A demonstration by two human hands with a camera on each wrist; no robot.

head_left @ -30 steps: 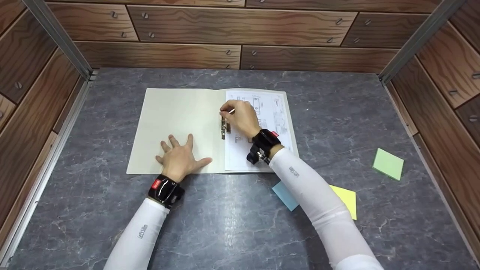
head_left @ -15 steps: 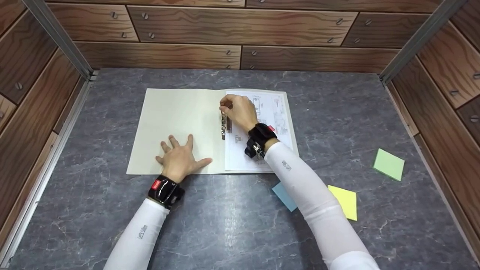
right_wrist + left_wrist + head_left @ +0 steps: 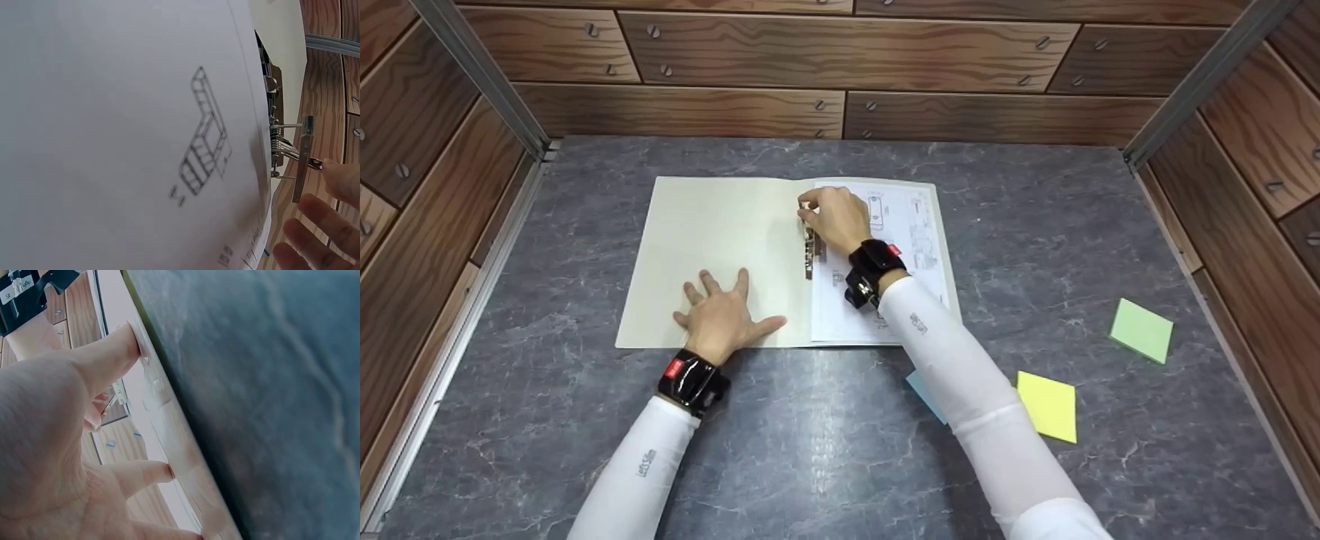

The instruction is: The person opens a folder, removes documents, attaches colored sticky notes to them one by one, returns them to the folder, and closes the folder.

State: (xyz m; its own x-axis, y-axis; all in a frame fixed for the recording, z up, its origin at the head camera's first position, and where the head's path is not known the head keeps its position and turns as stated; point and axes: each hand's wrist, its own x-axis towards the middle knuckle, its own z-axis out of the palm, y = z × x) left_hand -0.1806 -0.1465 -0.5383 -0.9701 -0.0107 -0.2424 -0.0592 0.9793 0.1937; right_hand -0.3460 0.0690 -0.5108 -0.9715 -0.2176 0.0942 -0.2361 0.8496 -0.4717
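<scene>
A cream folder (image 3: 720, 217) lies spread on the table, with white sheets of line drawings (image 3: 840, 319) on its right half. Along the fold runs a metal lever clip (image 3: 808, 255). The right hand (image 3: 840, 217) is at the clip's far end. Its thumb (image 3: 343, 180) meets the tip of a small metal lever (image 3: 315, 163) in the right wrist view, and a flat metal bar (image 3: 304, 160) stands raised beside the fingertips. Fingers spread, the left hand (image 3: 716, 322) rests on the folder's left cover near its front edge.
Right of the folder lie a yellow sticky-note pad (image 3: 1050, 405) and a green one (image 3: 1141, 330). A blue pad (image 3: 924, 394) is partly covered by the right forearm. Wood-patterned walls (image 3: 840, 52) enclose the table's back and sides.
The right hand has shifted slightly away from the person along the clip, and its forearm has swung left, uncovering more of the yellow pad. The left hand stays in place.
</scene>
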